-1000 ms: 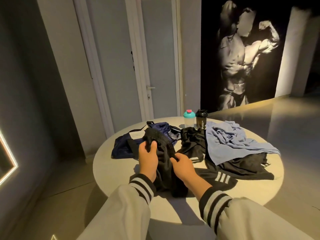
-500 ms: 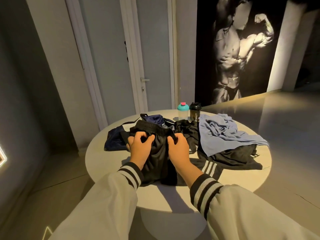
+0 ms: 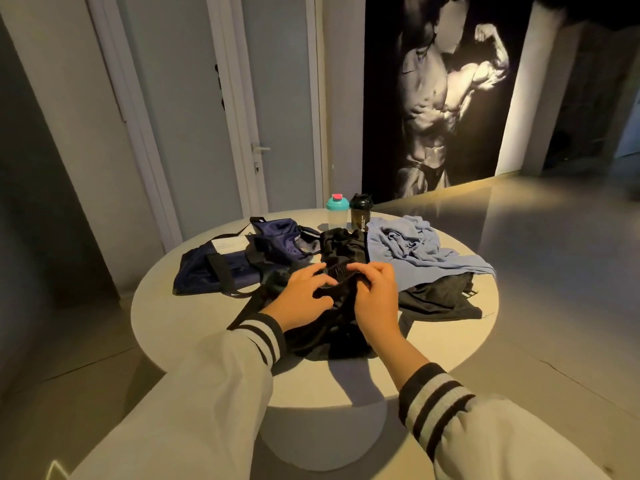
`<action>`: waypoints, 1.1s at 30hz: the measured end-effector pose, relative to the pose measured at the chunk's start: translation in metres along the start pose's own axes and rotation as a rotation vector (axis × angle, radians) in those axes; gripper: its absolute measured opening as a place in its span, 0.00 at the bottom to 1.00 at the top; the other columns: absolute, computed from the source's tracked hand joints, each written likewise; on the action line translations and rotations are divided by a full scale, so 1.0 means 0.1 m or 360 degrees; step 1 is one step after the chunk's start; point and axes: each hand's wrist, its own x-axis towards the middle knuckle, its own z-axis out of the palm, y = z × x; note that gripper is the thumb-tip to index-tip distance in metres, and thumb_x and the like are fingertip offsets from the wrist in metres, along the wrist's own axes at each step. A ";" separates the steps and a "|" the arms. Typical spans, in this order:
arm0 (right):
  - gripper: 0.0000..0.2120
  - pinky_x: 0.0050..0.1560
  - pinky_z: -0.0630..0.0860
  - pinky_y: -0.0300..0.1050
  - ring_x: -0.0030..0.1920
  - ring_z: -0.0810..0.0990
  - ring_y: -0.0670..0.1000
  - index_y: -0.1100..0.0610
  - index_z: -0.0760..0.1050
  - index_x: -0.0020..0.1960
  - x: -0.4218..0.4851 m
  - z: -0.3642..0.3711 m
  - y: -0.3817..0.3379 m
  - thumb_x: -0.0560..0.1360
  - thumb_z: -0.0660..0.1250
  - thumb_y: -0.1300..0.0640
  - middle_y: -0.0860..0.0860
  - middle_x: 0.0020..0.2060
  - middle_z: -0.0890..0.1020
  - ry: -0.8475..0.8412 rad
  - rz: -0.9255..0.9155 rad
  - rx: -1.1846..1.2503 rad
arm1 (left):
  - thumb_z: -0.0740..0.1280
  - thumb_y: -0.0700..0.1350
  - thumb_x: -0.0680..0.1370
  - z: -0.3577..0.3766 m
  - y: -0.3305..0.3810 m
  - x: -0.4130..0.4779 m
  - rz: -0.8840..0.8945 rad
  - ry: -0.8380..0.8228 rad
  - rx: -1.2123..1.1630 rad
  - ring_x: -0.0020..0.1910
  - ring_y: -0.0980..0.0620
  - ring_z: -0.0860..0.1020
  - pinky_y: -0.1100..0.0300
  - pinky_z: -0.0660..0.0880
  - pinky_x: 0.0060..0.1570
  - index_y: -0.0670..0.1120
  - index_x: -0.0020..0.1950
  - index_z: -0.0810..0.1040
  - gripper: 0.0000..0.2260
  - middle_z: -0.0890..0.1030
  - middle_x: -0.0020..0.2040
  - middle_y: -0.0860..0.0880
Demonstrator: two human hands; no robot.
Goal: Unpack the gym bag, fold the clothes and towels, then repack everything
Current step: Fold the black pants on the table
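A pair of black shorts [image 3: 322,336] lies bunched on the round white table [image 3: 180,317] in front of me. My left hand [image 3: 299,299] and my right hand [image 3: 375,296] both grip its ribbed waistband, close together. Behind them the navy gym bag [image 3: 221,271] lies open at the back left. A light blue towel [image 3: 422,252] is heaped at the right, over another black garment [image 3: 440,299]. More black cloth [image 3: 341,245] sits crumpled between bag and towel.
Two shaker bottles stand at the table's far edge: a clear one with a teal lid [image 3: 337,211] and a black one [image 3: 361,212]. Behind are a white door [image 3: 277,105] and a dark wall mural [image 3: 446,91]. Polished floor surrounds the table.
The shorts, held up a second ago, have come down onto the table. My hands have moved close together on the waistband, and the bag shows more.
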 end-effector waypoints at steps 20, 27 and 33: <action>0.15 0.67 0.69 0.47 0.65 0.75 0.57 0.58 0.79 0.65 -0.61 -0.28 0.74 0.82 0.61 0.64 0.56 0.64 0.78 -0.0629 0.0405 -0.0530 | 0.71 0.58 0.76 0.59 -0.34 -0.43 -0.0585 0.0050 -0.0194 0.75 0.40 0.66 0.41 0.63 0.74 0.57 0.79 0.59 0.34 0.69 0.75 0.44; 0.26 0.70 0.62 0.42 0.73 0.62 0.55 0.55 0.60 0.79 -0.64 -0.41 0.78 0.83 0.60 0.63 0.52 0.76 0.62 -0.0048 0.0533 -0.0517 | 0.66 0.48 0.81 0.91 -0.18 -0.65 0.0032 0.0100 -0.0049 0.65 0.49 0.70 0.50 0.68 0.70 0.58 0.66 0.79 0.14 0.75 0.62 0.51; 0.29 0.72 0.54 0.39 0.78 0.56 0.54 0.57 0.53 0.81 -0.76 -0.40 0.76 0.82 0.57 0.64 0.54 0.79 0.54 -0.0140 0.0593 -0.0217 | 0.64 0.59 0.80 1.11 -0.06 -0.87 0.0145 -0.0288 0.0200 0.80 0.50 0.48 0.43 0.42 0.78 0.66 0.73 0.69 0.21 0.55 0.81 0.55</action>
